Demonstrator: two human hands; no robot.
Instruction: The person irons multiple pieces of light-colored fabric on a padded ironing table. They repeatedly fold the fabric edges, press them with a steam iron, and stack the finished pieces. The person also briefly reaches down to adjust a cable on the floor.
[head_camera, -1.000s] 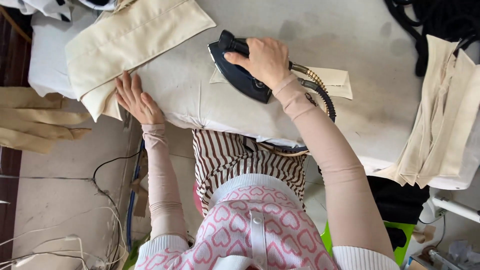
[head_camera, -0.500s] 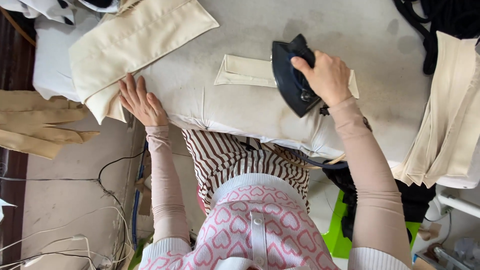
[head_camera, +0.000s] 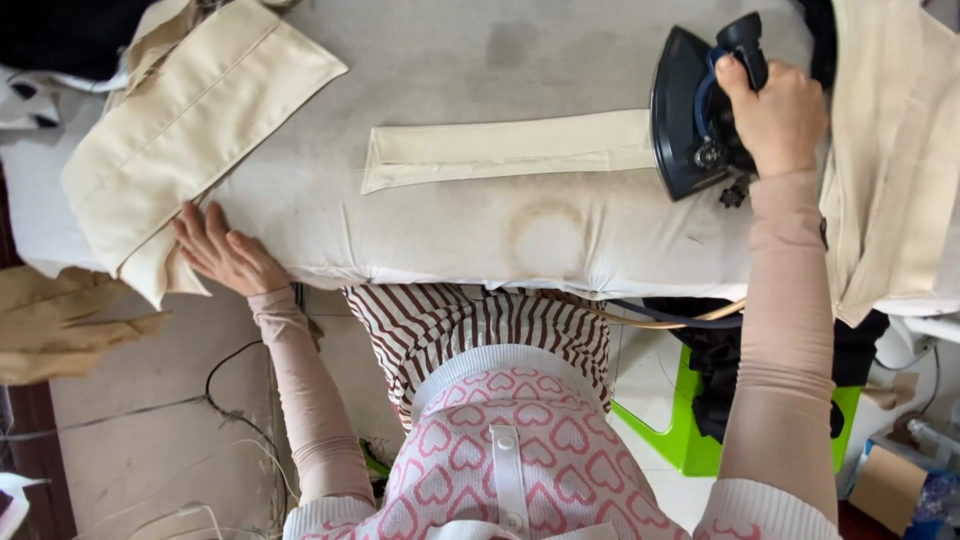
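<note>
1. We grip the black steam iron with the dark soleplate by its handle in our clenched right hand; it sits at the right end of the long cream fabric strip.
2. We judge the iron heavy, rigid and hot underneath, so the handle is the only safe hold.
3. The strip looks light and limp, lying flat across the padded grey-white ironing table.
4. Our left hand lies open, fingers spread, on the near left table edge, touching the folded cream cloth pieces.
5. A cream garment pile crowds the right side, just beside the iron.
</note>
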